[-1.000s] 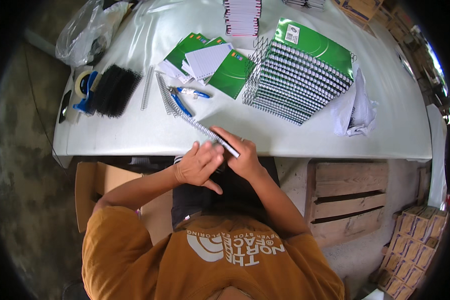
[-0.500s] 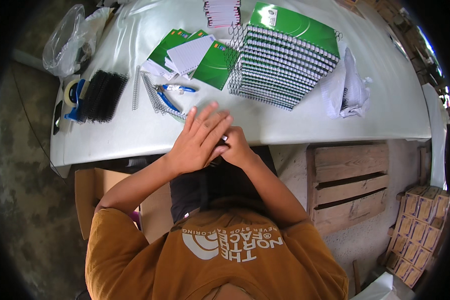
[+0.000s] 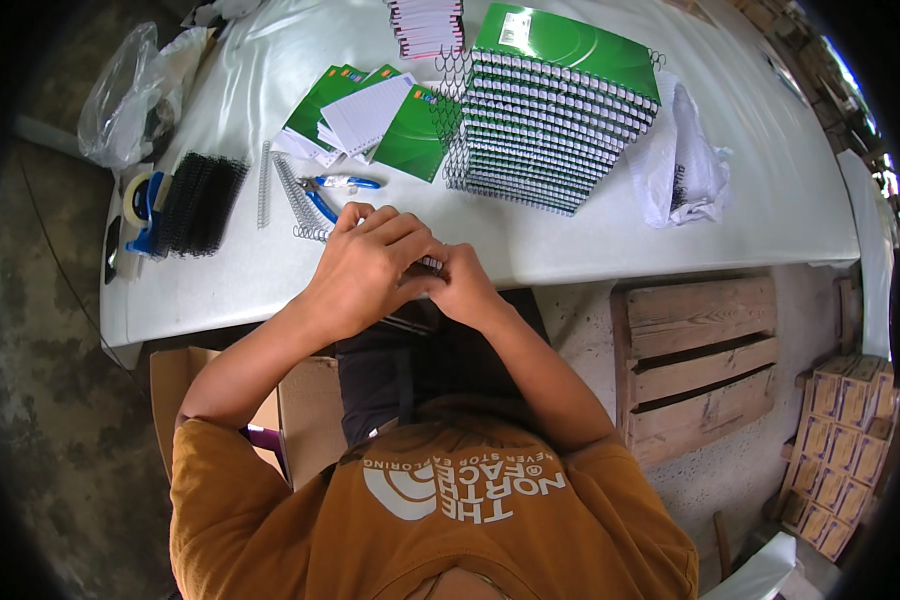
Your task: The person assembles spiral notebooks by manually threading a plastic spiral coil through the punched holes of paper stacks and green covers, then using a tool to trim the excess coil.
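My left hand [image 3: 366, 268] is at the table's front edge with its fingers curled over a spiral-bound edge [image 3: 430, 263], probably a notebook's. My right hand [image 3: 464, 287] pinches the same edge from the right. Most of the held piece is hidden under my hands; only a short striped stretch of the binding shows between them. Just beyond my left fingers lie blue-handled cutting pliers [image 3: 320, 203] and some loose metal spiral coils [image 3: 296, 192]. Farther off, loose green covers [image 3: 410, 135] and lined white sheets [image 3: 366, 112] are fanned out.
A tall stack of green spiral notebooks [image 3: 560, 115] stands at the back, with a pink-edged stack [image 3: 427, 28] behind. Black coils [image 3: 202, 205] and a blue tape dispenser [image 3: 148, 215] lie left; a white plastic bag [image 3: 678, 160] lies right. An open cardboard box [image 3: 308, 405] sits below the table.
My left hand's fingers, outstretched and blurred before, have curled down onto the held binding. More of that binding shows between my hands. The view has shifted slightly.
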The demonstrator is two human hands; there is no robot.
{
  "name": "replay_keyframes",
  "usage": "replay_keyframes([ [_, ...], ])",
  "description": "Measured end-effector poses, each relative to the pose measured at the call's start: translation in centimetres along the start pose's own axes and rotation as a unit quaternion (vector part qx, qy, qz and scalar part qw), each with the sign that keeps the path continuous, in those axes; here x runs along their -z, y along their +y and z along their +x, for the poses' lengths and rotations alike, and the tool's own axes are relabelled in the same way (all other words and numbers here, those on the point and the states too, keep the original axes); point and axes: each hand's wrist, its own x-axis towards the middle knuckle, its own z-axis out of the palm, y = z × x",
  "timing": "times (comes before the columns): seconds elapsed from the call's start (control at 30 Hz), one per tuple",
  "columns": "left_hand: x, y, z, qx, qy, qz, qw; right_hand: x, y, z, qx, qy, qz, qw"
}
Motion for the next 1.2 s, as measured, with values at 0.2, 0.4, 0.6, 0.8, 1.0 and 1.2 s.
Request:
replay_keyframes([
  [0.2,-0.2,-0.1,-0.1,-0.065,0.020,0.051,0.996,0.1,0.4,-0.2,-0.044,-0.021,-0.036,0.998],
  [0.4,1.0,0.2,0.7,-0.079,-0.009,0.114,0.990,0.1,0.1,-0.1,0.041,-0.010,-0.046,0.998],
  [0.6,6.2,2.5,3.5,-0.023,0.363,0.080,0.928,4.3,-7.1,0.2,0.300,0.243,-0.095,0.918],
  [0.8,4.4,7.2,9.9,-0.011,0.466,-0.499,0.731,7.7,-14.1,5.2,0.292,0.451,-0.016,0.843],
  [1.0,2.7,3.9,17.0,-0.133,0.415,0.004,0.900,13.6,-11.6,6.7,0.188,0.490,0.019,0.851],
  [1.2,0.9,1.1,16.5,0.093,0.527,-0.011,0.844,12.9,-10.3,7.1,0.181,0.508,-0.150,0.829],
])
